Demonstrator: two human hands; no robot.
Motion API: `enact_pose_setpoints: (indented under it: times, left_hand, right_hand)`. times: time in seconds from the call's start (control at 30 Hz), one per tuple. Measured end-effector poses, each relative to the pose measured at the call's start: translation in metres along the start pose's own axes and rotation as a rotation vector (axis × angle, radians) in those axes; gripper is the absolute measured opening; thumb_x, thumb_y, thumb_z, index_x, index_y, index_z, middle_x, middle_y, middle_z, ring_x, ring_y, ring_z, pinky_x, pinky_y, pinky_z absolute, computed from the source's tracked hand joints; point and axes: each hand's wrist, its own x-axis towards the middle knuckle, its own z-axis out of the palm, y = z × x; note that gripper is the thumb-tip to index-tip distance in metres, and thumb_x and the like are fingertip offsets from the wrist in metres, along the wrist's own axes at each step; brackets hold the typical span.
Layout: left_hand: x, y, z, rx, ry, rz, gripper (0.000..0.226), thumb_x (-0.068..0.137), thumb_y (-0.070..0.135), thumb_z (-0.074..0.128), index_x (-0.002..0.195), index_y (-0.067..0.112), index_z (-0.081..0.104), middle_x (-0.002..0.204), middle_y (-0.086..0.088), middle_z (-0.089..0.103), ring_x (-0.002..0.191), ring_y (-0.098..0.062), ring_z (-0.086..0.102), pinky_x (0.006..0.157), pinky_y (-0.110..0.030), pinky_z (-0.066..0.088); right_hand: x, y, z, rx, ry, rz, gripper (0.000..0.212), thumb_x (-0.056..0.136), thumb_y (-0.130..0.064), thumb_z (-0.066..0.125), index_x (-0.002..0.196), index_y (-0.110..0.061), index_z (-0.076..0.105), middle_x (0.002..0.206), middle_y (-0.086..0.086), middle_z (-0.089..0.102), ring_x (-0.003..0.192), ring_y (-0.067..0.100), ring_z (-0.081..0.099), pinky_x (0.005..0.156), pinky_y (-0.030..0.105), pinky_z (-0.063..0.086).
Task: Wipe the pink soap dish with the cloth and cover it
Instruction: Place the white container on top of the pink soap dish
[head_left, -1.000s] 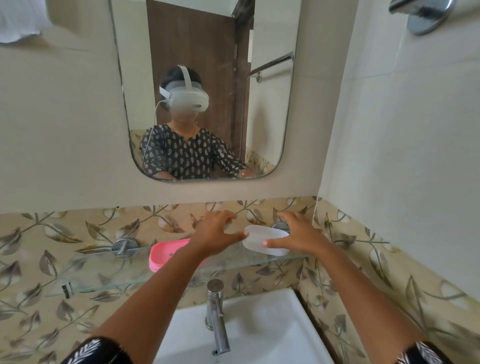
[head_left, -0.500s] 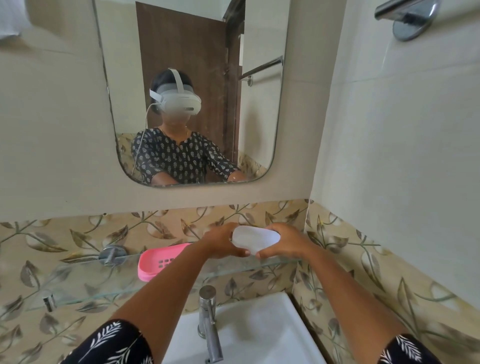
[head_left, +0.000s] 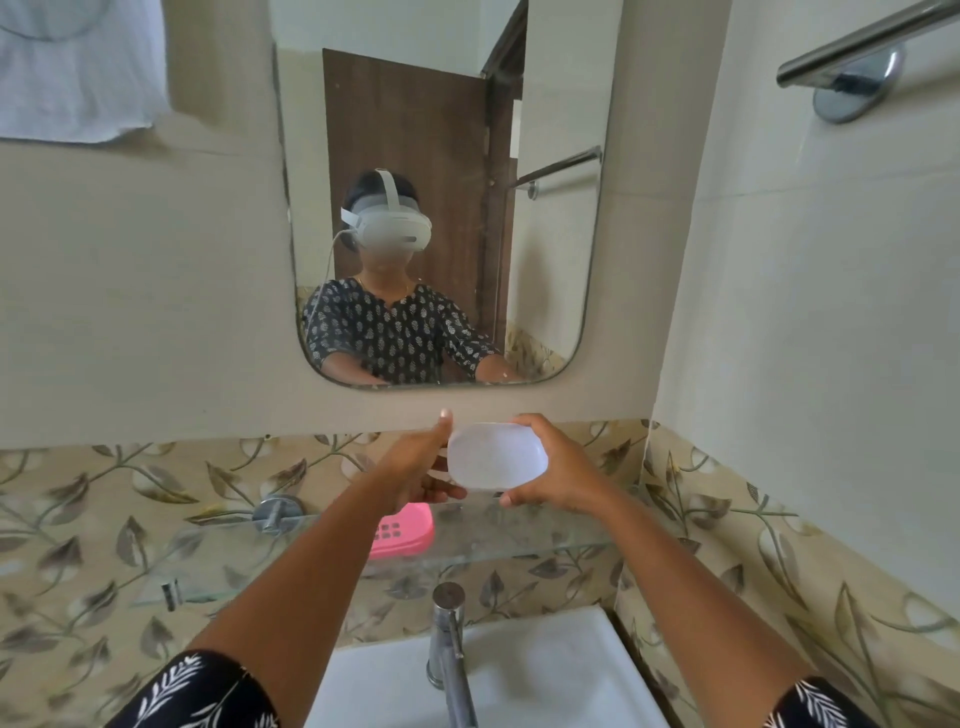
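The lid has come up off the shelf and now hangs above it. The left hand, free a second ago, has joined the right hand in gripping it.

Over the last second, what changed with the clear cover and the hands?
The translucent cover, first on the glass shelf under the right hand, was lifted; now both hands hold it above the shelf. The left hand came over and took its left end. The pink soap dish stayed on the shelf, uncovered.
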Motion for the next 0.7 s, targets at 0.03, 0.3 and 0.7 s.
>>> enact_pose_setpoints:
  times: [0.03,0.3,0.7]
  left_hand:
    - [-0.003,0.002,-0.005,-0.036,0.014,-0.025,0.059,0.091,0.062,0.037,0.109,0.010,0.058,0.102,-0.018,0.066,0.066,-0.026,0.068,0.053,-0.027,0.047]
    - [-0.025,0.000,-0.050,-0.184,0.060,-0.114,0.049,0.084,0.050,0.061,0.110,0.008,0.058,0.097,-0.020,0.066,0.072,-0.031,0.064,0.064,-0.034,0.052]
    - [-0.050,-0.014,-0.092,-0.160,0.063,0.165,0.037,0.081,0.026,0.070,0.111,0.005,0.063,0.105,-0.016,0.067,0.084,-0.029,0.067,0.082,-0.038,0.056]
  right_hand:
    - [0.002,-0.005,0.003,0.010,0.005,-0.020,0.098,0.054,-0.029,0.091,0.134,-0.034,0.036,0.127,-0.006,0.047,0.112,0.019,0.046,0.085,0.035,0.046]
    - [0.009,-0.038,0.022,0.252,-0.057,-0.028,0.083,0.067,-0.062,0.074,0.138,-0.038,0.037,0.134,-0.006,0.046,0.117,0.018,0.049,0.092,0.039,0.051]
    - [0.029,-0.058,0.049,0.654,-0.201,0.132,0.031,0.089,-0.046,0.059,0.108,-0.022,0.060,0.117,0.010,0.060,0.102,0.030,0.065,0.083,0.039,0.056]
